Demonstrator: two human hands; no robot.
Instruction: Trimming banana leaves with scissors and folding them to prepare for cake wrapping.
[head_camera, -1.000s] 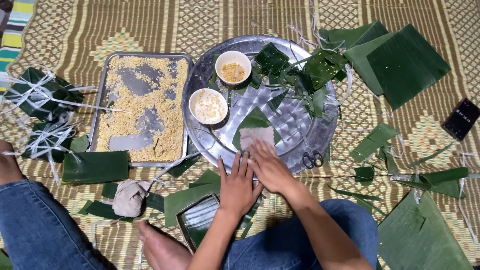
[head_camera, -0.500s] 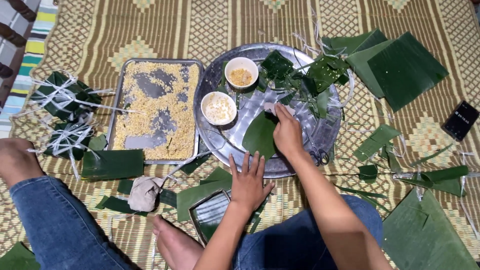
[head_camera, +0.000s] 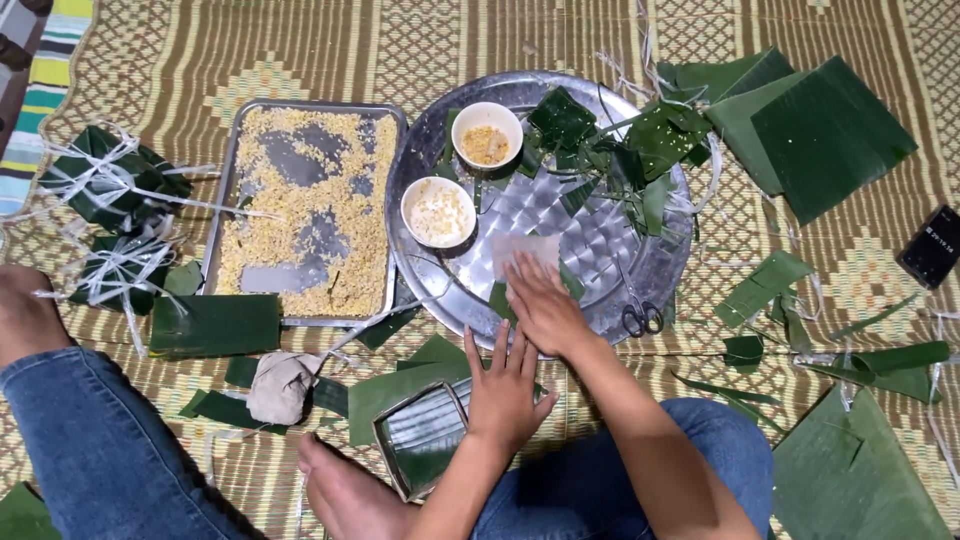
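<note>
My right hand (head_camera: 545, 305) lies flat, fingers stretched, on a pale blurred sheet (head_camera: 522, 250) over a green leaf piece at the near side of the round metal tray (head_camera: 600, 240). My left hand (head_camera: 505, 385) rests palm down with spread fingers on green leaves (head_camera: 400, 385) just in front of the tray, beside a square metal mould (head_camera: 425, 440) lined with leaf. On the tray stand a bowl of yellow filling (head_camera: 486, 135) and a bowl of white grains (head_camera: 438, 212), with cut leaf pieces (head_camera: 600, 140) behind them.
A rectangular tray (head_camera: 235, 170) of yellow crumbs lies to the left. Tied leaf parcels (head_camera: 110, 180) are at the far left, and large leaves (head_camera: 800, 130) at the back right. Scissors (head_camera: 640, 315) sit on the round tray's rim. A phone (head_camera: 932, 245) lies right, a grey cloth (head_camera: 280, 385) nearer.
My right hand has drawn back from the tray's middle to its near edge, and the pale sheet now shows beyond its fingers. My left hand has stayed on the leaves by the mould.
</note>
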